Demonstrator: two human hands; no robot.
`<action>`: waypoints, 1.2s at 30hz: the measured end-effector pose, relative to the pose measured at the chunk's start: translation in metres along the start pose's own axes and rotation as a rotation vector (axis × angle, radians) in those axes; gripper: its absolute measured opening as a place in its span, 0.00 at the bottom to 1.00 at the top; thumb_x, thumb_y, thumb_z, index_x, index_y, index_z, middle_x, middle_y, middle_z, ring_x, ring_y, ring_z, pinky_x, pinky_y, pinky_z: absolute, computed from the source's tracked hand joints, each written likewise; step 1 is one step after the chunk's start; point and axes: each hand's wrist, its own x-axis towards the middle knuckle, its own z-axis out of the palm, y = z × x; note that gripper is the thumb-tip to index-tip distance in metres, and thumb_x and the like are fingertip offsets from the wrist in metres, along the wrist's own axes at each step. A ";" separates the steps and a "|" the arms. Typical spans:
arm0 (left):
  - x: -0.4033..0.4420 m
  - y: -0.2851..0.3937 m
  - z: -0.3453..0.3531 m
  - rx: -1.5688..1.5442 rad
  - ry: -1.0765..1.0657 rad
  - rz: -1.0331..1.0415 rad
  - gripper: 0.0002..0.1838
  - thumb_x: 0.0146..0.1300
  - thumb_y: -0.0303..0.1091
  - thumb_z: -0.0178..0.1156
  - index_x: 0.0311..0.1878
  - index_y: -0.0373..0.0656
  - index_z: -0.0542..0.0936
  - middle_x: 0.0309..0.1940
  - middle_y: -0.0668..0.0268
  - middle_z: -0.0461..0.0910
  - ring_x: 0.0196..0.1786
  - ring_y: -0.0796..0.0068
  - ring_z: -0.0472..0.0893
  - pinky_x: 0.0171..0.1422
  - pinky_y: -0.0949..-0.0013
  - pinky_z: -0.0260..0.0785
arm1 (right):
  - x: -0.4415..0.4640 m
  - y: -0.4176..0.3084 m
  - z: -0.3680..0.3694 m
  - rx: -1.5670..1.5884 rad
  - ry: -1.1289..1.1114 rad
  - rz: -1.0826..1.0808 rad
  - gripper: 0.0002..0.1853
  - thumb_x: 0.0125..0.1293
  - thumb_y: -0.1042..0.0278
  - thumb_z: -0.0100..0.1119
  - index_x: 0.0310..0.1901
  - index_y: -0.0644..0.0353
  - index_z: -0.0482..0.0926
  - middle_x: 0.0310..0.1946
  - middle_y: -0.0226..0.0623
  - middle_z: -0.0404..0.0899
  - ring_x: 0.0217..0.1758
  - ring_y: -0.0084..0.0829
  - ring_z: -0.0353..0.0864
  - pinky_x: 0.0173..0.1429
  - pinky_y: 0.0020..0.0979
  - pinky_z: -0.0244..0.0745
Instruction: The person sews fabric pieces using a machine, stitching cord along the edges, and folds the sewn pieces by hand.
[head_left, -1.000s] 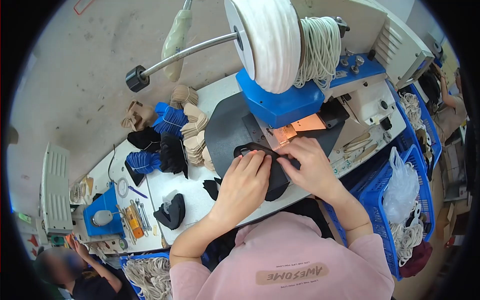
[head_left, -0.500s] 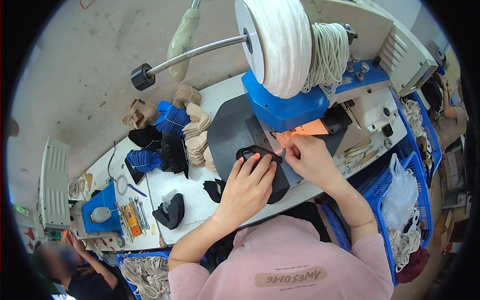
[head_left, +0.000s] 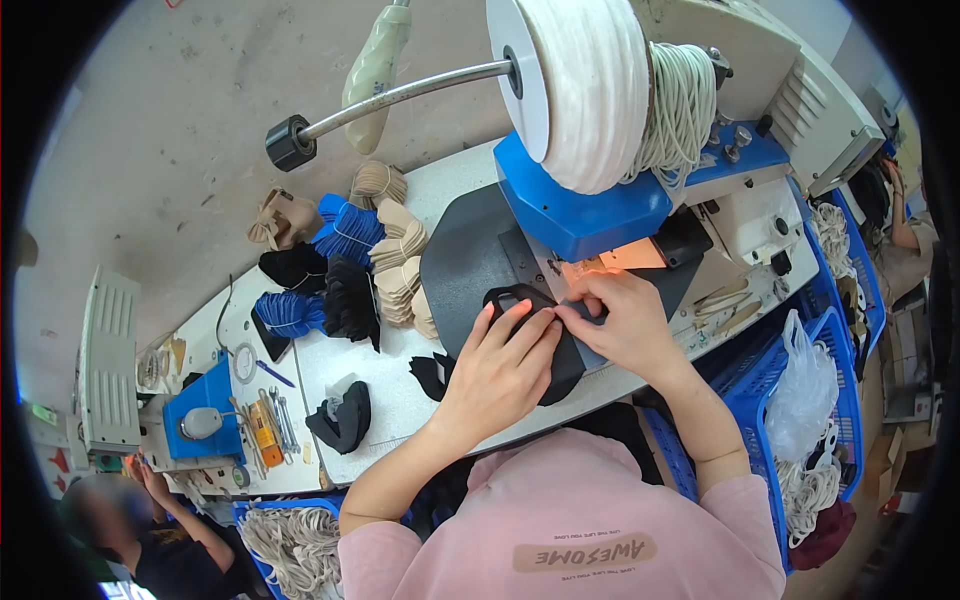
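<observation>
On the dark grey plate point(head_left: 460, 240) of a sewing machine point(head_left: 580, 205) with a blue head lies a black fabric piece point(head_left: 510, 296), partly covered by my hands. My left hand point(head_left: 497, 375) rests on it with fingers stretched out, pressing it against the plate. My right hand point(head_left: 628, 322) pinches the edge of the fabric beside my left fingertips, its other fingers curled. The lit needle area point(head_left: 580, 270) is just beyond my right hand.
A large white tape reel point(head_left: 590, 90) and a hank of pale cord point(head_left: 675, 110) hang above the machine. Bundled fabric pieces point(head_left: 395, 245) lie to the left. A blue basket point(head_left: 745, 385) stands at right. Another person point(head_left: 185, 545) sits at lower left.
My right hand has moved from beside the needle area towards me and my left hand, and its fingertips now meet my left fingers at the fabric. The whole view has shifted slightly.
</observation>
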 end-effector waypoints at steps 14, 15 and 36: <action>0.005 -0.007 -0.008 -0.144 -0.055 -0.063 0.17 0.57 0.33 0.65 0.52 0.46 0.82 0.59 0.62 0.75 0.68 0.54 0.69 0.71 0.41 0.59 | -0.001 0.000 0.003 0.008 0.022 0.059 0.10 0.54 0.73 0.71 0.26 0.59 0.75 0.15 0.31 0.69 0.20 0.32 0.72 0.26 0.32 0.67; 0.004 -0.006 -0.008 -0.123 -0.058 -0.060 0.17 0.58 0.33 0.65 0.52 0.46 0.82 0.59 0.62 0.75 0.68 0.55 0.70 0.71 0.42 0.59 | -0.002 -0.001 0.006 -0.021 0.045 0.045 0.10 0.54 0.73 0.71 0.25 0.59 0.75 0.15 0.31 0.69 0.20 0.32 0.72 0.26 0.32 0.67; 0.005 -0.005 0.001 -0.184 -0.022 0.006 0.16 0.58 0.32 0.65 0.51 0.47 0.82 0.55 0.65 0.79 0.66 0.61 0.74 0.71 0.49 0.60 | -0.003 0.000 -0.005 0.143 0.009 0.135 0.09 0.54 0.75 0.70 0.27 0.61 0.75 0.18 0.34 0.71 0.20 0.31 0.72 0.26 0.32 0.68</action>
